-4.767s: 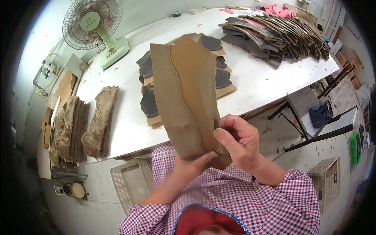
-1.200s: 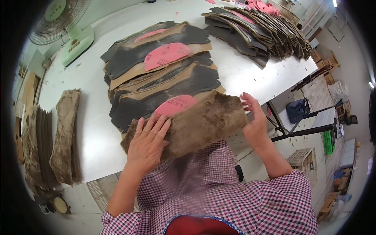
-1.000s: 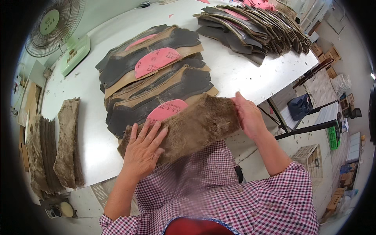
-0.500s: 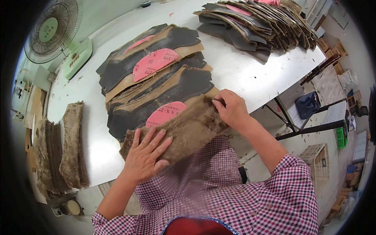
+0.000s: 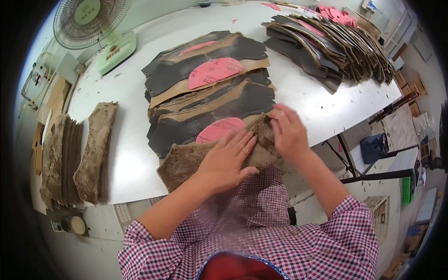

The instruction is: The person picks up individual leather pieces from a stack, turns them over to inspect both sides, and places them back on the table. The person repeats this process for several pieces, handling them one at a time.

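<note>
A brown furry cut piece (image 5: 179, 163) lies along the near side of a layered row of shaped pieces, its near edge over the table's front. My left hand (image 5: 228, 156) rests flat on the middle of the fur, fingers stretched out. At the fur's right end, my right hand (image 5: 290, 134) has its fingers curled round the corner; its thumb is partly hidden. Beyond the fur, the row shows dark grey pieces (image 5: 247, 100) with tan edges. Pink half-round patches show on them, one pink patch (image 5: 221, 129) just past my left fingers.
A thick stack of similar pieces (image 5: 336, 51) lies at the far right of the white table (image 5: 322, 109). Brown fur strips (image 5: 95, 154) stand in a bundle at the left edge. A green fan (image 5: 116, 51) is at the far left; pink scraps (image 5: 337, 16) lie at the back.
My left hand has slid right along the fur toward my right hand, uncovering its left end. My right hand stays at the right end. The whole view has shifted slightly.
</note>
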A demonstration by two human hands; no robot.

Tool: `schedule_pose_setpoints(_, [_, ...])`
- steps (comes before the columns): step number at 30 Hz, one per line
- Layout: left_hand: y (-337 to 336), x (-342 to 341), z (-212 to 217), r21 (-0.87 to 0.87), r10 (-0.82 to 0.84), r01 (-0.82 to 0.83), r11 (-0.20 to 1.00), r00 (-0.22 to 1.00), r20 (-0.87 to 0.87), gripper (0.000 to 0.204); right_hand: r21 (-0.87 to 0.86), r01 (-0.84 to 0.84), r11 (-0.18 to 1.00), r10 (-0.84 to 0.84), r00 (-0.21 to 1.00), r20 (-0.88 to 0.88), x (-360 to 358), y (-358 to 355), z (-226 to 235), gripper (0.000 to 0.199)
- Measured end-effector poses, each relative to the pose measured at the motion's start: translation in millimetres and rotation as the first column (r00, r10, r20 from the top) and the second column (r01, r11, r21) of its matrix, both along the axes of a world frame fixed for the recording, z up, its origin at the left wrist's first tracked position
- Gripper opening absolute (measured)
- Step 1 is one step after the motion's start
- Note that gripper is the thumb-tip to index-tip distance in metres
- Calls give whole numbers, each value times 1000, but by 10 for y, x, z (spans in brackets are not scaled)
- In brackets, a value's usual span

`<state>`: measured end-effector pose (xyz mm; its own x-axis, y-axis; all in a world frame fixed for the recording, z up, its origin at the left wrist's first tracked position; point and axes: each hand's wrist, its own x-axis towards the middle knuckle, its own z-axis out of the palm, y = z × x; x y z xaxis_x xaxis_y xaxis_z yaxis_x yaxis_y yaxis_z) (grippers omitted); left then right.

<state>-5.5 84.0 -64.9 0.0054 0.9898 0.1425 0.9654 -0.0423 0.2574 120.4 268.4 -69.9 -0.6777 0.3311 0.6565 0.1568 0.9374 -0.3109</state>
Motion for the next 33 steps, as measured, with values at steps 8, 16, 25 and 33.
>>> schedule_pose_setpoints(8, [-234, -101, -46, 281, 181, -189, 941, 982, 57, 58, -46, 23, 999, 7, 833, 554, 199, -61, -74, 61])
schedule_pose_setpoints(16, [-148, -135, -39, 399, 325, -358, 844, 934, 151, 37, -153, 43, 987, 40, 865, 501, 209, -17, -113, 66])
schedule_pose_setpoints(25, [-671, -246, 443, 154, 515, -625, 766, 738, 435, 33, -465, 118, 877, 6, 966, 257, 255, 110, -295, 56])
schedule_pose_setpoints(33, [-2339, -2264, 1207, 263, 963, -938, 223, 255, 92, 30, -479, 28, 877, 59, 984, 166, 264, 75, -263, 43])
